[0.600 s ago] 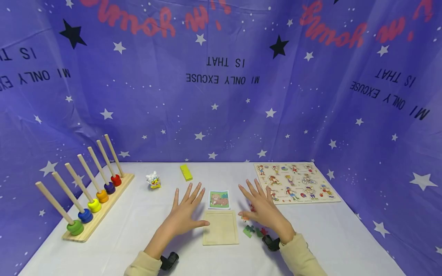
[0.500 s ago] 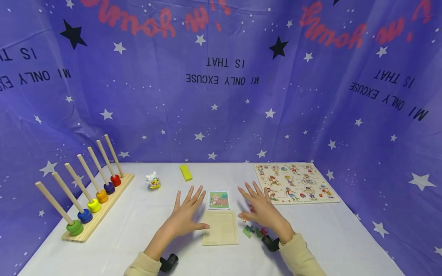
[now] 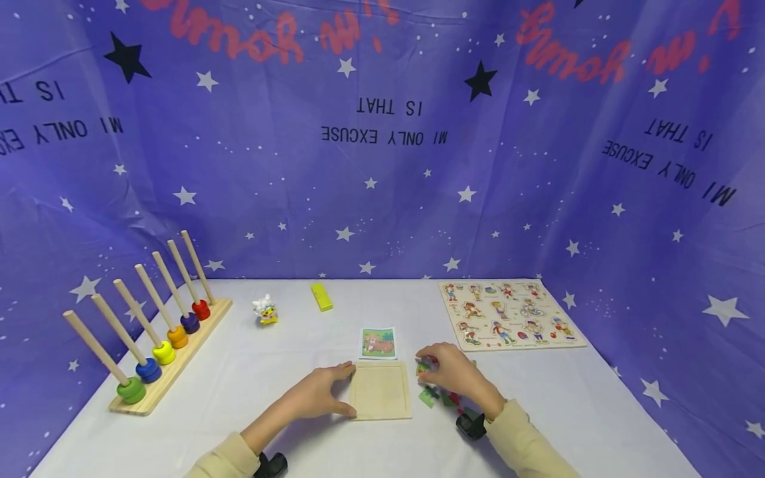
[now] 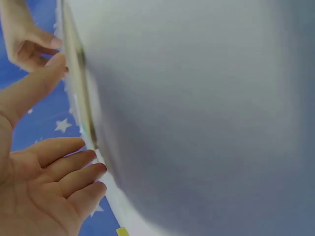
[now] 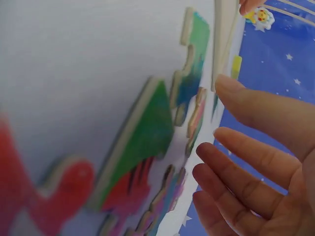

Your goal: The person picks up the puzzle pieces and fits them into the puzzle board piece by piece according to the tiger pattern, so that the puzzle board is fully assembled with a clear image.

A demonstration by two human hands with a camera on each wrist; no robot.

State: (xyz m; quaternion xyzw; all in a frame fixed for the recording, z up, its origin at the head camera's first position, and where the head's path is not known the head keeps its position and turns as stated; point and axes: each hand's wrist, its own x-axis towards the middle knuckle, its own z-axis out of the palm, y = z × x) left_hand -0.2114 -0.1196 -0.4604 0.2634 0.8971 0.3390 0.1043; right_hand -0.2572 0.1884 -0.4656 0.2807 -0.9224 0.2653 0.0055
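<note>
A square wooden puzzle tray [image 3: 380,393] with a raised rim lies flat on the white table. My left hand [image 3: 318,393] is at its left side, thumb by the lower corner and fingers by the upper one; the left wrist view shows the fingers fairly straight. Whether they touch the rim I cannot tell. My right hand [image 3: 457,375] hovers low over loose jigsaw pieces [image 3: 428,397], fingers gently bent. In the right wrist view, green, blue and red pieces [image 5: 142,142] lie beside that hand, with nothing between thumb and fingers. Part of the pile is hidden under it.
Behind the tray lies a picture card [image 3: 378,344] showing a brown animal. A wooden peg puzzle board [image 3: 512,315] is at back right. At left stands a peg rack [image 3: 170,362] with coloured rings. A small toy figure [image 3: 265,310] and a yellow block [image 3: 321,297] sit farther back.
Both hands have come down from a spread, raised pose. The left now sits at the tray's left edge, the right over the jigsaw pieces, its fingers drawn closer together.
</note>
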